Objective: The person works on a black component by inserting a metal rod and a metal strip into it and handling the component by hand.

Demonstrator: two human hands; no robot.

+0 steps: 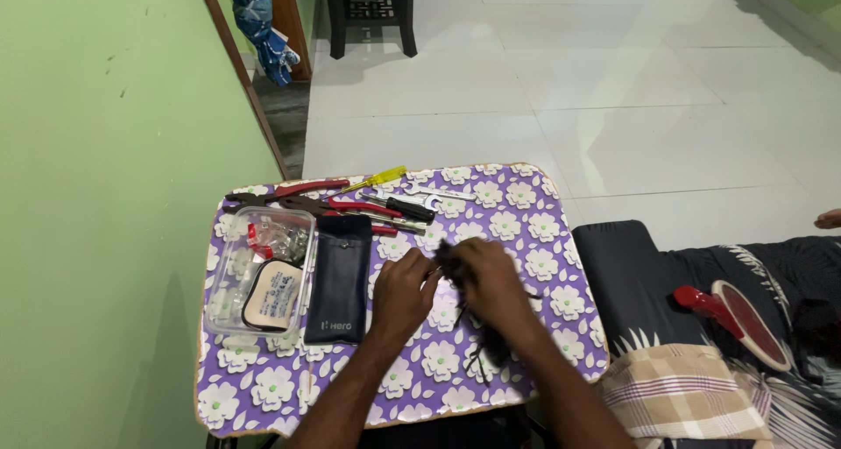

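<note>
1. Our left hand and right hand pinch together on the black cord, mid-table.
2. We'd better keep it taut, clear of the dark pouch at left.

Small black bundle of cord, pinched between both hands, loose ends trailing over flowered tablecloth

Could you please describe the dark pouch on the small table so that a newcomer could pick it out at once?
Start at the small table with the purple flowered cover. Left of the left hand lies a long, flat, dark navy pouch, right beside a clear plastic box of small parts. It is the only soft, dark, rectangular thing there; the tools behind it are thin and hard.
</note>
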